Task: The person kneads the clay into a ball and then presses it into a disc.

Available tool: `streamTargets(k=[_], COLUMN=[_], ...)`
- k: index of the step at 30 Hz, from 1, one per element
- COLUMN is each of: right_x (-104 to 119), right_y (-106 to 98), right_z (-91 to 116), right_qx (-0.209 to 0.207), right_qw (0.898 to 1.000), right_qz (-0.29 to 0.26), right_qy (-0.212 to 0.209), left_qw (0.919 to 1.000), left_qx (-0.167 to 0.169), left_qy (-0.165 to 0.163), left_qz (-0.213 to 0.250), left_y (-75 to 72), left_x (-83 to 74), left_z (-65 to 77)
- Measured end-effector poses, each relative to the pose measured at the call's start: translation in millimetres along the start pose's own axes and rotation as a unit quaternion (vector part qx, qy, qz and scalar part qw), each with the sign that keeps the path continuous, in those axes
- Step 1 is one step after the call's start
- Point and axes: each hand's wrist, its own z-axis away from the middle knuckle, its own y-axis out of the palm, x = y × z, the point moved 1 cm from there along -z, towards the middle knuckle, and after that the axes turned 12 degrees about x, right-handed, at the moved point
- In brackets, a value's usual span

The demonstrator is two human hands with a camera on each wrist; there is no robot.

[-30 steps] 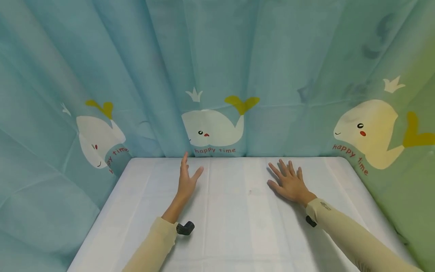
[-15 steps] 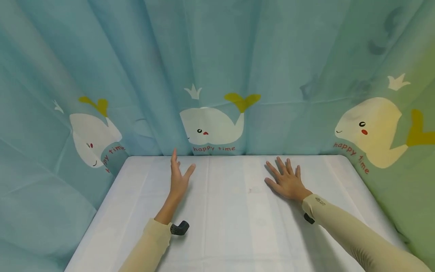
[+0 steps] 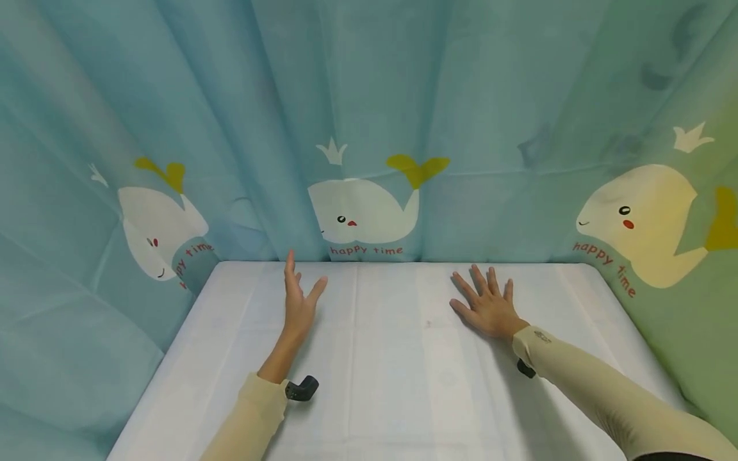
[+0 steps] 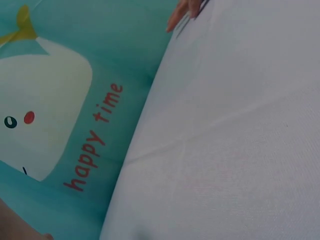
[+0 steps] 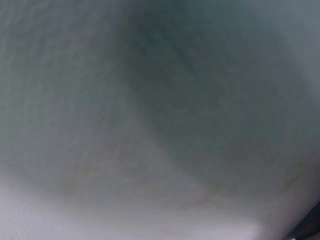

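My left hand point(image 3: 300, 307) is held on its edge over the left part of the white-covered table point(image 3: 386, 371). Its fingers point at the back edge, the thumb stands apart, and nothing is in it. To the right, my right hand point(image 3: 489, 308) lies palm down on the cover with fingers spread. In the left wrist view, a bit of my left hand point(image 4: 20, 225) enters at the lower left corner, while fingertips of my right hand point(image 4: 182, 14) appear at the top. The right wrist view holds only a blurred, shadowed close-up of the cover point(image 5: 150, 125).
A blue-green curtain point(image 3: 484, 128) with printed whales hangs behind the table and along both sides. Small dark wrist cameras point(image 3: 302, 388) are strapped below the sleeve cuffs. A faint reddish mark point(image 3: 428, 324) shows on the cover between the hands.
My left hand has moved to the left, away from the right hand, mostly in the first half second. The right hand stays spread on the cover, and the head view has shifted slightly.
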Motion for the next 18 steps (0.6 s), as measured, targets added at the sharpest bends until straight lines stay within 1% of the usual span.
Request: streamTargets(k=[3,7,13,18], right_x=[1,5,7,5], right_y=[2,0,-4,-4], right_z=[0,1,-1,-4], right_qx=[-0.002,0.0,-0.009,-0.003], right_qw=[1.0,1.0,1.0,1.0], right_qz=[-0.001,-0.004,-0.008,-0.013], right_qy=[0.001,0.003,0.001,0.004], left_qw=[1.0,0.9999,0.9999,0.9999], left_qx=[0.0,-0.005,-0.013,-0.011], left_qy=[-0.002,-0.001,-0.001,0.006], left_qz=[0.007,0.012,0.01,-0.001], left_y=[0.0,-1.7,-5.3,-7.9], left_x=[-11.6,-16.7,-17.8,-15.3], left_z=[3.7,5.0,5.2,6.3])
